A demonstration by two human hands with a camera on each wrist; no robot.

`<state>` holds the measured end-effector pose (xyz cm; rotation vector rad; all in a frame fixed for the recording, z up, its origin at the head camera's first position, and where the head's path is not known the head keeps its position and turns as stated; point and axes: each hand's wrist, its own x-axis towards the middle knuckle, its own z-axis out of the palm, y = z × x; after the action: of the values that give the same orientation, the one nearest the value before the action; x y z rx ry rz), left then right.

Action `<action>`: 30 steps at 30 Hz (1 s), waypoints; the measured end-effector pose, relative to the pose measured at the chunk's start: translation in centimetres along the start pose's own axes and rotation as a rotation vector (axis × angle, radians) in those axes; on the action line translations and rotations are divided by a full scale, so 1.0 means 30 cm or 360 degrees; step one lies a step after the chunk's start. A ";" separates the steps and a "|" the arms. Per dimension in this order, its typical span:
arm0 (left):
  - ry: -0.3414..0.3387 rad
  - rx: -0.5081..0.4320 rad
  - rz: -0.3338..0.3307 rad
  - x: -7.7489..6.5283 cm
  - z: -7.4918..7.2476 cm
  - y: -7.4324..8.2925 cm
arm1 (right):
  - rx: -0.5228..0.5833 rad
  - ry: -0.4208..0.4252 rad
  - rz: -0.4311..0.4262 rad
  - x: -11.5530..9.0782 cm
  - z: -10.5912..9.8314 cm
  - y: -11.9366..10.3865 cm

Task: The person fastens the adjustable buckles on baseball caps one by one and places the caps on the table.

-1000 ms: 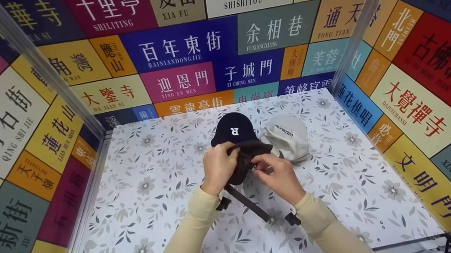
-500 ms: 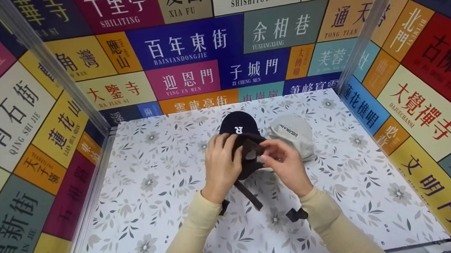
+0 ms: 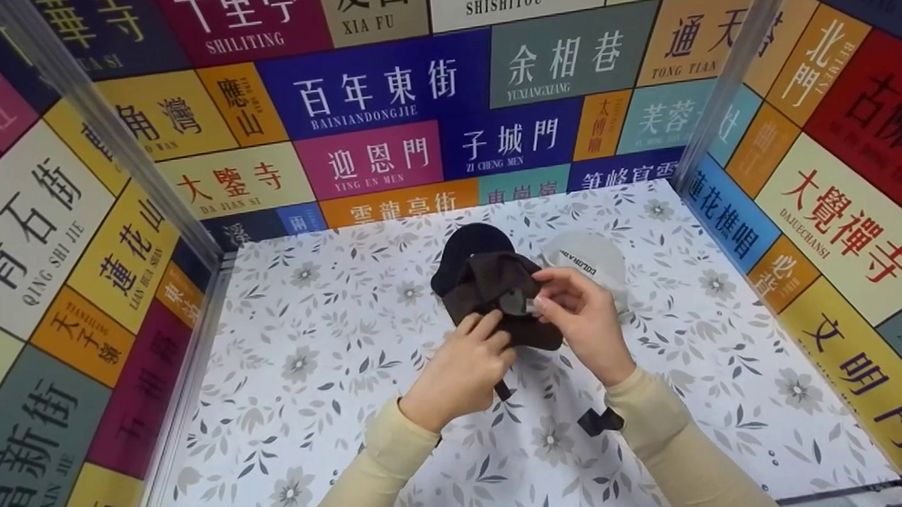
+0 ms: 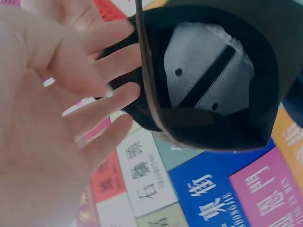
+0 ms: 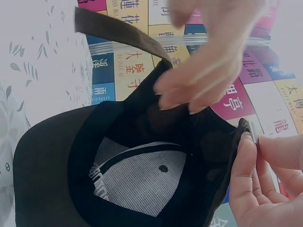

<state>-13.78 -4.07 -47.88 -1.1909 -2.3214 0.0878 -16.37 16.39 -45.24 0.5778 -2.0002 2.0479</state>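
Note:
A dark brown baseball cap (image 3: 489, 271) is lifted over the table, its inside turned toward me, with pale lining (image 5: 147, 182) showing. My right hand (image 3: 585, 320) pinches the small metal buckle (image 5: 253, 131) at one end of the cap's back opening between thumb and fingers. Across the opening, my left hand (image 3: 463, 373) reaches in with its fingers extended. In the left wrist view its fingertips (image 4: 130, 92) lie right at the cap's long loose strap (image 4: 150, 94). The strap's free end (image 5: 94, 22) sticks out beyond the left hand in the right wrist view.
Behind the brown cap lies a black cap (image 3: 462, 245), partly covered by it. A white cap (image 3: 593, 252) with dark lettering sits at its right, beyond my right hand. The floral table (image 3: 314, 408) is bounded by colourful sign-printed walls (image 3: 370, 84) at the back and sides.
My left hand has let go of the cap's upper edge and moved down and nearer to me, onto the strap side. The brown cap has tilted, while my right hand keeps its pinch.

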 end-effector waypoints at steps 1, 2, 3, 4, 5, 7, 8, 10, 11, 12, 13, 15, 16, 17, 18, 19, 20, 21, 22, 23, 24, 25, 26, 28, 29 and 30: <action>-0.0073 0.0049 0.0008 -0.002 0.000 0.002 | 0.0003 0.0002 -0.0006 0.001 -0.002 0.002; -0.0136 0.0095 0.0012 -0.002 -0.001 0.004 | 0.0001 0.0003 -0.0012 0.002 -0.003 0.004; -0.0188 0.0127 0.0010 -0.002 -0.003 0.006 | 0.0006 0.0003 -0.0015 0.003 -0.006 0.013; -0.0234 0.0160 0.0006 -0.002 -0.004 0.007 | 0.0012 0.0003 -0.0016 0.005 -0.008 0.022; -0.0269 0.0186 0.0000 -0.003 -0.005 0.008 | 0.0015 0.0001 -0.0014 0.005 -0.011 0.032; -0.0320 0.0218 -0.0019 -0.005 -0.009 0.009 | 0.0022 -0.0005 -0.0004 0.005 -0.017 0.054; -0.0336 0.0229 -0.0028 -0.007 -0.010 0.010 | 0.0026 -0.0005 0.0004 0.005 -0.021 0.066; -0.0336 0.0241 -0.0035 -0.011 -0.011 0.010 | 0.0033 -0.0003 0.0018 0.002 -0.027 0.085; -0.0321 0.0235 -0.0037 -0.013 -0.010 0.008 | 0.0034 -0.0005 0.0020 0.000 -0.029 0.091; -0.0297 0.0221 -0.0037 -0.015 -0.008 0.006 | 0.0033 -0.0008 0.0022 -0.002 -0.031 0.095; -0.0270 0.0200 -0.0030 -0.016 -0.008 0.004 | 0.0032 -0.0012 0.0020 -0.004 -0.033 0.097; -0.0208 0.0118 -0.0011 -0.018 -0.007 -0.001 | 0.0026 -0.0016 0.0015 -0.007 -0.037 0.101; -0.0177 0.0060 -0.0007 -0.019 -0.006 -0.004 | 0.0025 -0.0020 0.0011 -0.009 -0.038 0.101; -0.0151 -0.0013 -0.0006 -0.019 -0.005 -0.007 | 0.0022 -0.0023 0.0009 -0.011 -0.040 0.101; -0.0125 -0.0099 -0.0014 -0.018 -0.007 -0.010 | 0.0019 -0.0025 0.0009 -0.012 -0.041 0.102; -0.0098 -0.0182 -0.0030 -0.017 -0.009 -0.012 | 0.0023 -0.0023 0.0010 -0.013 -0.043 0.103; -0.0071 -0.0269 -0.0053 -0.016 -0.009 -0.014 | 0.0028 -0.0019 0.0013 -0.013 -0.043 0.103; -0.0044 -0.0354 -0.0078 -0.015 -0.010 -0.017 | 0.0033 -0.0016 0.0019 -0.014 -0.040 0.092; -0.0018 -0.0434 -0.0105 -0.013 -0.011 -0.020 | 0.0033 -0.0019 0.0023 -0.015 -0.038 0.081; 0.0017 -0.0505 -0.0131 -0.012 -0.012 -0.024 | 0.0032 -0.0022 0.0030 -0.016 -0.035 0.069; 0.0058 -0.0569 -0.0161 -0.011 -0.013 -0.028 | 0.0032 -0.0024 0.0035 -0.017 -0.032 0.057; 0.0100 -0.0623 -0.0191 -0.010 -0.014 -0.032 | 0.0029 -0.0024 0.0039 -0.018 -0.029 0.044; 0.0135 -0.0673 -0.0220 -0.010 -0.014 -0.036 | 0.0026 -0.0026 0.0045 -0.019 -0.026 0.030; 0.0205 -0.0759 -0.0289 -0.009 -0.013 -0.043 | 0.0019 -0.0032 0.0049 -0.021 -0.024 0.017; 0.0236 -0.0800 -0.0333 -0.008 -0.012 -0.044 | 0.0019 -0.0031 0.0052 -0.021 -0.024 0.017; 0.0259 -0.0844 -0.0383 -0.008 -0.011 -0.044 | 0.0023 -0.0029 0.0053 -0.022 -0.025 0.019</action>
<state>-14.49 -5.12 -47.30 -1.0841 -2.3902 -0.7220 -16.10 17.17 -46.04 0.5715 -2.0198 2.0854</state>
